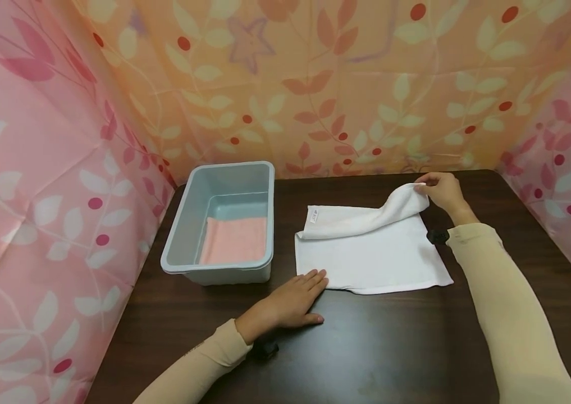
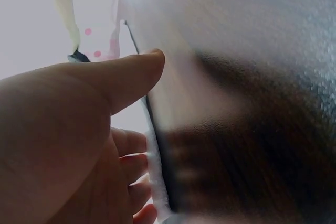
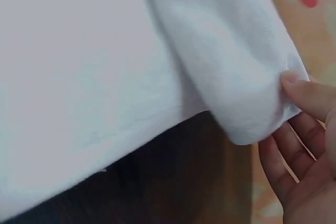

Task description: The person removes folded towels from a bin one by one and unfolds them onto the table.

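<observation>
A white towel [image 1: 371,261] lies on the dark table, its far part folded over toward the near side, with a small label at the far left corner. My right hand [image 1: 442,193] pinches the far right corner between thumb and fingers and holds it raised; the right wrist view shows the thumb on top of the towel's corner [image 3: 247,103]. Flat at the near left corner, my left hand [image 1: 295,300] has straight fingers, their tips touching the towel's edge. In the left wrist view the thumb [image 2: 136,74] points away from the other fingers.
A grey-blue plastic tub [image 1: 179,247] stands on the left of the table [image 1: 366,348], with a folded pink towel [image 1: 234,241] lying in it. Floral curtains [image 1: 315,84] hang behind the table and along both sides.
</observation>
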{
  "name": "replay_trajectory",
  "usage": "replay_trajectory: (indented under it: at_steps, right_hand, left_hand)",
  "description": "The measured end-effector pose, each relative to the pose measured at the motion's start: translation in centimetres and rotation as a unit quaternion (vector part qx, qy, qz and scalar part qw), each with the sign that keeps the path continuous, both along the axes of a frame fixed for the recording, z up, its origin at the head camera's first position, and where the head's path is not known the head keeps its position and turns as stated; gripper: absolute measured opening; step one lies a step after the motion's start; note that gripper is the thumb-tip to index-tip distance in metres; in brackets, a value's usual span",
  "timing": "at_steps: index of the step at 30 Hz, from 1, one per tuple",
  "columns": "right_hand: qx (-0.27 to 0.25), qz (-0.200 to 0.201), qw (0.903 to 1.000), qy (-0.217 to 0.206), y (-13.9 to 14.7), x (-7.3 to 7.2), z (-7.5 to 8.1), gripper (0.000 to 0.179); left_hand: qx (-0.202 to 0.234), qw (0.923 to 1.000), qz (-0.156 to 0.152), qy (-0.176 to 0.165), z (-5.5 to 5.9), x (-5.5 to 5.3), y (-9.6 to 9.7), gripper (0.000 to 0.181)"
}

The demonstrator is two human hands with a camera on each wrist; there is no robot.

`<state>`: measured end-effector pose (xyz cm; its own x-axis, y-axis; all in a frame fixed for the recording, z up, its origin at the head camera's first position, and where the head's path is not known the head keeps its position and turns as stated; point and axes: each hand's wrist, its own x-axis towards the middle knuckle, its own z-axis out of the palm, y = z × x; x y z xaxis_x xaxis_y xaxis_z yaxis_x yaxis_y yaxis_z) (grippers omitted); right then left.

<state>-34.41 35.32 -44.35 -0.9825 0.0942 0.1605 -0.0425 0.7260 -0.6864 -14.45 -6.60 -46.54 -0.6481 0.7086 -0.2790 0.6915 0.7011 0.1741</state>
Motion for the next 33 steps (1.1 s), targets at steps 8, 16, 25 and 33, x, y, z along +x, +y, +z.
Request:
replay_trajectory:
  at_steps: [8, 16, 25, 33]
  right_hand:
    - [0.030, -0.013, 0.9990, -0.031, -0.2, -0.4, -2.0, 0.026]
    - [0.093, -0.005, 0.9933, -0.067, -0.2, 0.1, -2.3, 0.029]
    - [0.117, 0.052, 0.9915, -0.024, -5.1, -1.5, 0.2, 0.031]
    - [0.021, 0.195, 0.9791, -0.054, -15.7, -2.9, 0.8, 0.030]
  left_hand:
    - [-0.005, 1.0000, 0.006, -0.001, 0.1, 0.2, 0.1, 0.081]
    - [-0.009, 0.9999, 0.005, 0.001, 0.1, 0.3, 0.1, 0.081]
    - [-0.004, 1.0000, 0.009, 0.002, 0.4, 0.2, -0.4, 0.081]
    - [-0.002, 0.9999, 0.003, 0.010, 0.5, 0.2, -0.7, 0.080]
